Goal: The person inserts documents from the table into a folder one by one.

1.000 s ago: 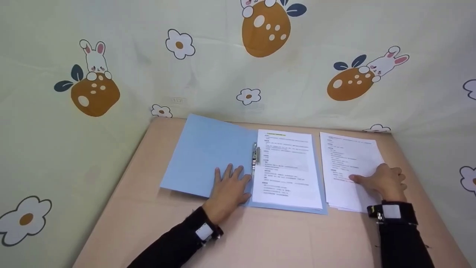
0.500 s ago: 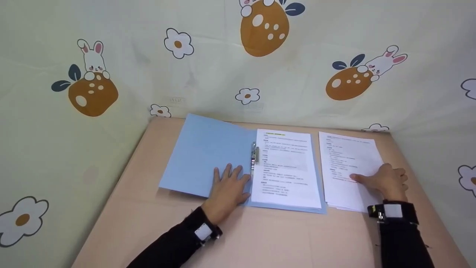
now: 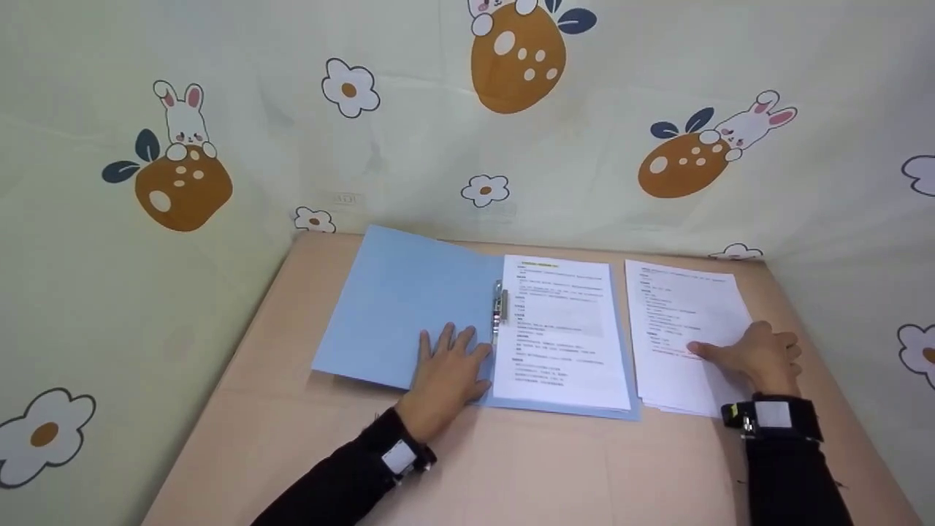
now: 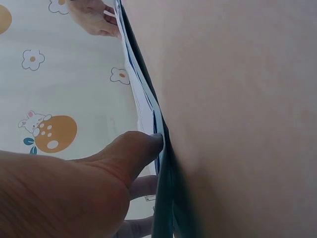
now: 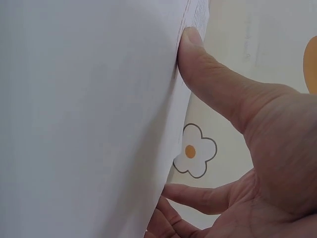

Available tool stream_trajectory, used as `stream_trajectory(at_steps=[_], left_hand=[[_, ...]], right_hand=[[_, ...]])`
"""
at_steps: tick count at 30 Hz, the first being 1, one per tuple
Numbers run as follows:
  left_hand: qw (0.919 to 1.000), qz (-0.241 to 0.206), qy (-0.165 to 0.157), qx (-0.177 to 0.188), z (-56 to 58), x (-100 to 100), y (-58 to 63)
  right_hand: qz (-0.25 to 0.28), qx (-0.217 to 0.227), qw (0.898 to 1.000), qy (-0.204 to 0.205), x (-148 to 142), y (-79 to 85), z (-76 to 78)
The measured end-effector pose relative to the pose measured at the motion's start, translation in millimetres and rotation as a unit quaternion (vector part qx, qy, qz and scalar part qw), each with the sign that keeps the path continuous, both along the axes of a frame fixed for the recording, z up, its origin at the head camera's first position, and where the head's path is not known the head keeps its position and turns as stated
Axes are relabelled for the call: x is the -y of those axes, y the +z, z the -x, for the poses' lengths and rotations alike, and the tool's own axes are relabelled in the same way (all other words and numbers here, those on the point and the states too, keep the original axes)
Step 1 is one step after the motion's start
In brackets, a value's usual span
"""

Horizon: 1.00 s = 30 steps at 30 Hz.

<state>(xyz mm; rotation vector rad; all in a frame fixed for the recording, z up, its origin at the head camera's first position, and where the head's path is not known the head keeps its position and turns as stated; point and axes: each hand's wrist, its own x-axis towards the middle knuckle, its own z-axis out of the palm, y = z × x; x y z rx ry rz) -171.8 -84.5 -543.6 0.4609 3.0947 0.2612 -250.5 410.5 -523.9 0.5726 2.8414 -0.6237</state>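
A light blue lever-clip folder [image 3: 394, 307] lies spread on the table. My left hand [image 3: 449, 372] rests on its left cover near the spine, fingers spread and thumb near the bottom edge. Beside those fingertips is the metal clip [image 3: 500, 307]. Printed sheets [image 3: 562, 336] lie on the folder's right half, to the right of the clip. A separate stack of printed paper [image 3: 679, 314] lies to the right of the folder. My right hand [image 3: 763, 358] rests on that stack, thumb [image 5: 198, 54] extended onto the top page and other fingers at its right side.
A pinkish-beige cloth covers the table [image 3: 526, 467]. Behind and at both sides hangs a pale curtain [image 3: 416, 146] printed with rabbits, fruit and flowers. A narrow strip of table separates the folder from the loose stack.
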Motion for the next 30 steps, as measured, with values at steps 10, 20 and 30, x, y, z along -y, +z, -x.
stream_trajectory(at_steps=[10,20,30], left_hand=[[0.9999,-0.002,0.005,0.01,0.1,-0.4,0.6],[1.0,0.003,-0.002,-0.006,-0.7,-0.5,4.4],[1.0,0.0,0.001,0.001,-0.9,-0.8,4.0]], right_hand=[[-0.004,-0.011,1.0,0.0,2.2,-0.4,-1.9],[0.003,-0.005,1.0,-0.001,-0.4,0.4,-0.3],[-0.01,-0.012,1.0,-0.017,5.3,0.3,-1.8]])
